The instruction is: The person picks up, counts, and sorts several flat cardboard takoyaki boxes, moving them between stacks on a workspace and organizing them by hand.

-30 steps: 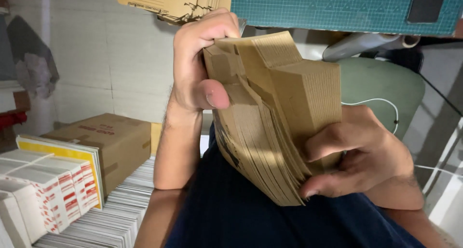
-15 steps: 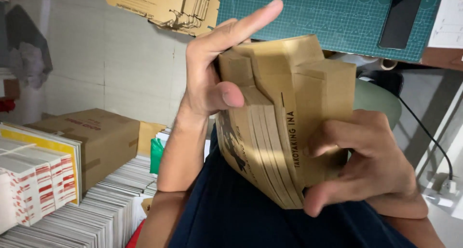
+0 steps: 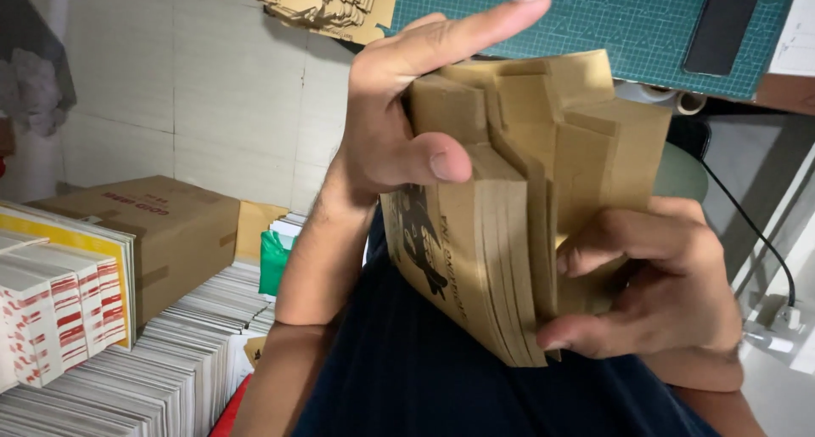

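I see the stack of flat brown cardboard blanks [image 3: 518, 208] held up over my lap, close under the camera, with both hands on it. I take that stack as my landmark.

My right hand [image 3: 654, 293] is clenched around the stack's lower right corner, its fingers curled over the near edges and its thumb beneath. My left hand [image 3: 399, 131] grips the upper left: the thumb presses on the printed front sheet, the index finger sticks out straight above the top edge, and the other fingers are hidden behind the stack.

I judge that the risk is the stack fanning apart. The sheets are already stepped at the top, and only the thumbs and a few fingers pinch them together. If either grip slackens, the outer blanks could slide off toward my lap.

The stack's long axis runs from upper right down to lower left, tilted. Its printed face turns left, toward the thumb, and the layered edges face me.

Below and left of the stack are rows of white flat-packed cartons [image 3: 127, 377] standing on edge, with red-and-white printed ones [image 3: 51, 318] further left. Beyond them, left of the stack, a closed brown carton [image 3: 161, 225] sits against the white wall. Above and behind the stack is a green cutting mat [image 3: 594, 21] on the counter, with a dark phone [image 3: 722, 21] lying on it and more cardboard blanks [image 3: 331, 4] at its left edge.
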